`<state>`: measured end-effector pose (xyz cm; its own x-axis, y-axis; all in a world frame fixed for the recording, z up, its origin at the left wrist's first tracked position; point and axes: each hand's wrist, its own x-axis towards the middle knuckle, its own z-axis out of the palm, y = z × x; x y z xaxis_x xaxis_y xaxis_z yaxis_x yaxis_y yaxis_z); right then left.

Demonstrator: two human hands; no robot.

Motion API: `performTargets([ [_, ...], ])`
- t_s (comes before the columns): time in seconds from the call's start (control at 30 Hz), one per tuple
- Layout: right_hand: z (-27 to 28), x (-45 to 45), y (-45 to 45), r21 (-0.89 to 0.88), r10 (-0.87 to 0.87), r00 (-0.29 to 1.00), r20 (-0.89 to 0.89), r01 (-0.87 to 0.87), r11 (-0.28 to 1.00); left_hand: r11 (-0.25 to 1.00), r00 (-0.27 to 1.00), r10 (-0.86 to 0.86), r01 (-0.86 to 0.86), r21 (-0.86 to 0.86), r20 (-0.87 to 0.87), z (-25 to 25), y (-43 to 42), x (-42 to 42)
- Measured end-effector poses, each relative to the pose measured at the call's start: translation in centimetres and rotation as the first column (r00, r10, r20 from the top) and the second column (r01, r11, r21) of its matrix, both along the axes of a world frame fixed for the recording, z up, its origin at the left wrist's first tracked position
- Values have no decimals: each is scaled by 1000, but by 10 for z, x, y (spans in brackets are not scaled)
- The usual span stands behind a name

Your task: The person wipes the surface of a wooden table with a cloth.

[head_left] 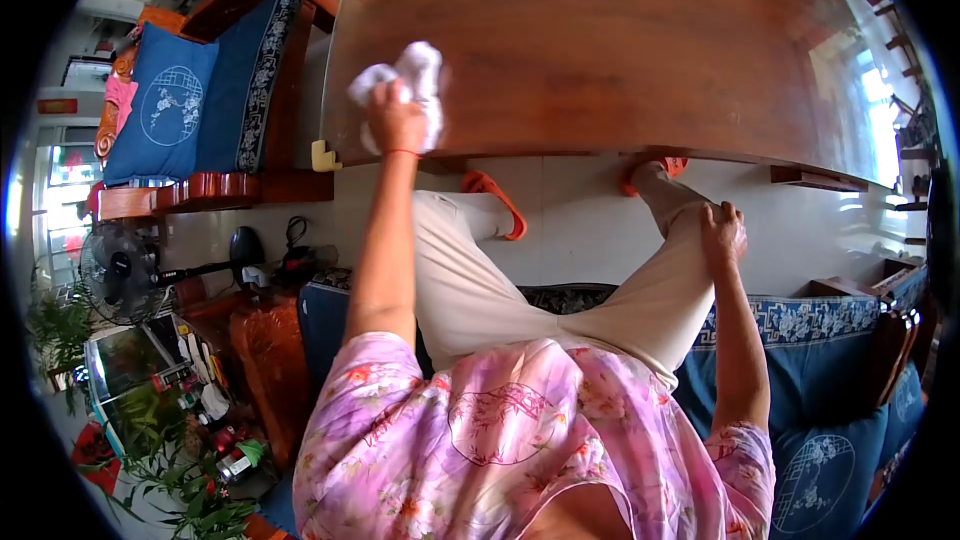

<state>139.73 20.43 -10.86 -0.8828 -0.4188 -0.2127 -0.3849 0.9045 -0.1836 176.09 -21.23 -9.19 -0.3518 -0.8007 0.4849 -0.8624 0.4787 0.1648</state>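
Observation:
My left hand (pixel 397 122), with a red string round the wrist, is closed on a crumpled white cloth (pixel 424 75). The cloth lies at the near left part of the brown wooden table (pixel 600 50) and looks slightly blurred. On my right knee, below the table's near edge, rests my right hand (pixel 724 235), its fingers apart and nothing in them.
A yellow corner guard (pixel 323 156) sits at the table's near left corner. Left of it stands a wooden seat with a blue cushion (pixel 176 100). A fan (pixel 122 270) and plants (pixel 190 490) are at the lower left. Blue seat covers (pixel 820 370) lie at the right.

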Motion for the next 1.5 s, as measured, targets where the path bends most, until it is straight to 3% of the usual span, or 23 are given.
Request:
performTargets([
  [0.2, 4, 7, -19, 90, 59, 998, -26, -56, 994, 930, 917, -367, 360, -71, -154, 18, 135, -191],
  [0.33, 7, 14, -28, 135, 63, 997, -33, -58, 989, 881, 881, -453, 466, 84, -138, 21, 206, -295],
  [0.4, 10, 13, -25, 170, 38, 998, -43, -30, 985, 868, 873, -481, 486, 96, -77, 22, 229, -326],
  [0.5, 5, 12, -24, 198, 5, 999, -47, 4, 980, 856, 854, -500, 513, 67, -144, 11, 239, -344],
  [0.6, 6, 11, -20, 198, -18, 999, -47, 27, 980, 777, 752, -616, 629, -22, -234, 23, 217, -306],
  [0.73, 1, 7, -14, 188, -15, 999, -33, 21, 982, 840, 821, -539, 539, -58, -189, 19, 152, -225],
  [0.77, 0, 5, -13, 190, -9, 1000, -28, 14, 982, 867, 852, -497, 493, -65, -167, 18, 134, -201],
  [0.8, 0, 4, -14, 190, 0, 1000, -22, 4, 982, 886, 886, -452, 459, 69, -102, 35, 123, -170],
  [0.83, -1, 4, -14, 192, -2, 1000, -22, 6, 981, 910, 907, -412, 415, 10, -88, 28, 104, -145],
  [1.03, 4, 7, -19, 218, 36, 999, -20, -31, 975, 992, 992, -123, 122, 35, 26, 17, 24, -6],
  [1.2, 7, 14, -20, 223, 31, 999, -27, -24, 975, 990, 987, 130, -134, 34, 89, 18, -14, 70],
  [1.33, 11, 21, -18, 137, 85, 995, -56, -76, 988, 898, 900, 435, -432, 89, -23, 28, -11, 59],
  [1.5, -7, 1, 8, -91, 200, 978, -59, -205, 975, 945, 950, 308, -312, 95, 48, 17, -55, 58],
])
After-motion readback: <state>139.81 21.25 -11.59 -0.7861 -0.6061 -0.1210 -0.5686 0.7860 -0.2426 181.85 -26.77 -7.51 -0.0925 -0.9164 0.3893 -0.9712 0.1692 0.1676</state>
